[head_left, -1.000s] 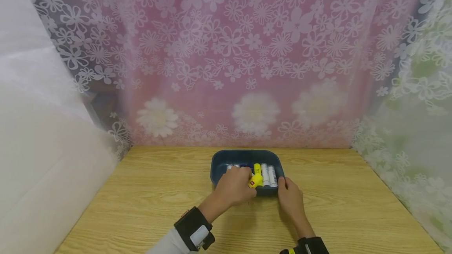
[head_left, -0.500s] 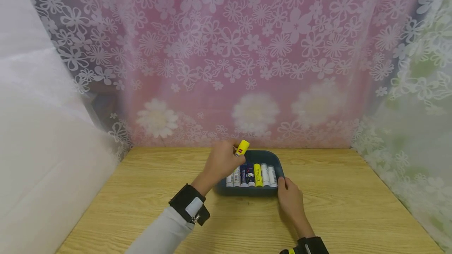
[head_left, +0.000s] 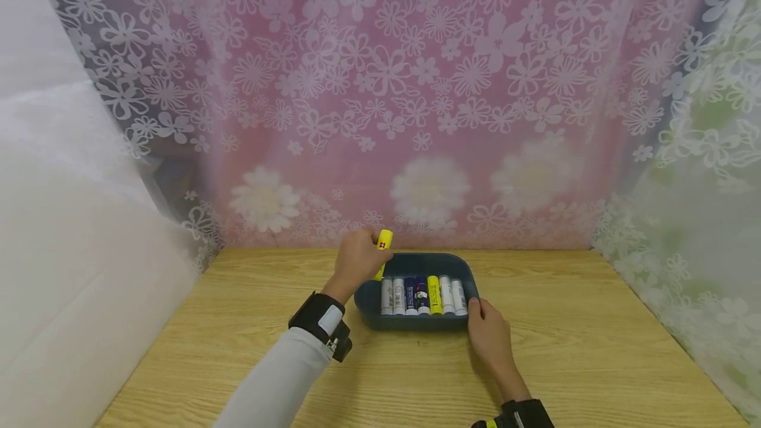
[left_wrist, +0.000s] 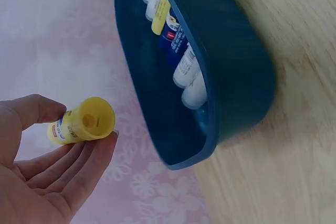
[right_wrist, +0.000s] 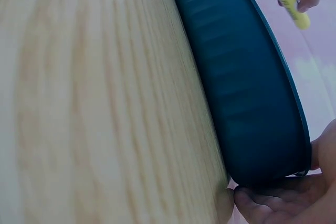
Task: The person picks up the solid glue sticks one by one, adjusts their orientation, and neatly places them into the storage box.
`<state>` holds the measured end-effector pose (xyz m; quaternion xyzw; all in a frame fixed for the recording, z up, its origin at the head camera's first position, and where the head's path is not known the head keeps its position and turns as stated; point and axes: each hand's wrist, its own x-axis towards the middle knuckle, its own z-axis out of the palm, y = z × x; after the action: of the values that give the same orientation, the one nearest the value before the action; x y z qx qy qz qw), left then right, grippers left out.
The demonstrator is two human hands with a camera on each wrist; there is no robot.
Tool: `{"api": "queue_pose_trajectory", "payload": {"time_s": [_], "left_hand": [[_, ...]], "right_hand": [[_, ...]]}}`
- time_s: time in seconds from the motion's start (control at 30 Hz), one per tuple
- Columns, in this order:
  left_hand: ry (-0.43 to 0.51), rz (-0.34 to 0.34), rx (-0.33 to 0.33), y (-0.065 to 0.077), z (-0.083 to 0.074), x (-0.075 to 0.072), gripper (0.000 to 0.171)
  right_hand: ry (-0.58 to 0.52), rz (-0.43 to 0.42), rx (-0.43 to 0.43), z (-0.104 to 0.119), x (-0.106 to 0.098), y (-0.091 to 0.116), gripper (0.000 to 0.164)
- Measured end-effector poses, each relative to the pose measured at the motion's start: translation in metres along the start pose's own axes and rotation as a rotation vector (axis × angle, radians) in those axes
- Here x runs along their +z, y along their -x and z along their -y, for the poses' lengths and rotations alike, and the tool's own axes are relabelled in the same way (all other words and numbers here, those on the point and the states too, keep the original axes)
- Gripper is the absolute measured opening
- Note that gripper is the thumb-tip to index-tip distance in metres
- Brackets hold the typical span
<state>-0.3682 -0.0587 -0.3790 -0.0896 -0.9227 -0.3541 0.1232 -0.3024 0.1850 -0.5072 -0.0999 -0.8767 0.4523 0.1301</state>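
My left hand (head_left: 355, 259) pinches a yellow glue stick (head_left: 385, 240) between thumb and fingers, above the left end of a dark blue plastic box (head_left: 416, 324). In the left wrist view, the open-looking round end of that glue stick (left_wrist: 86, 121) faces the camera. Inside the box several glue sticks lie side by side: white ones (head_left: 399, 297) at the left, dark blue ones (head_left: 422, 294) in the middle, a yellow one (head_left: 435, 294), then more white ones (head_left: 458, 297). My right hand (head_left: 492, 339) grips the box's right front corner, thumb at the rim, fingers against the outside.
The box stands on a wood-grain table (head_left: 267, 322), close to its back edge. A pink curtain with flowers (head_left: 380, 117) hangs behind, and pale sheets (head_left: 89, 249) close off both sides. Each wrist wears a black strap (head_left: 318, 317).
From inside the box, my left hand has lifted the yellow glue stick and carried it up and left. My right hand and the box stay where they were.
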Motion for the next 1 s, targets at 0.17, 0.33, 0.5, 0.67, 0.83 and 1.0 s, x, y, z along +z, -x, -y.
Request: {"api": "queue_pose_trajectory", "payload": {"time_s": [0.17, 0.33, 0.5, 0.67, 0.83, 1.0], "left_hand": [[-0.023, -0.027, -0.043, -0.006, 0.008, 0.013, 0.024], [-0.052, -0.024, -0.083, -0.004, 0.016, 0.030, 0.027], [-0.073, 0.003, -0.107, 0.004, 0.028, 0.041, 0.022], [-0.141, 0.032, -0.095, 0.011, 0.036, 0.042, 0.027], [-0.186, 0.086, -0.060, 0.013, 0.036, 0.047, 0.020], [-0.242, 0.125, -0.077, 0.013, 0.034, 0.052, 0.008]], "right_hand": [[-0.001, 0.009, 0.003, 0.001, 0.000, 0.000, 0.050], [0.002, 0.001, 0.008, 0.000, 0.001, 0.000, 0.050], [0.007, 0.000, 0.011, 0.000, 0.001, 0.000, 0.050], [0.002, 0.018, 0.012, 0.002, 0.002, 0.000, 0.051], [0.011, 0.026, 0.019, 0.004, -0.001, 0.000, 0.051], [0.025, 0.028, 0.017, 0.003, -0.002, 0.000, 0.053]]}}
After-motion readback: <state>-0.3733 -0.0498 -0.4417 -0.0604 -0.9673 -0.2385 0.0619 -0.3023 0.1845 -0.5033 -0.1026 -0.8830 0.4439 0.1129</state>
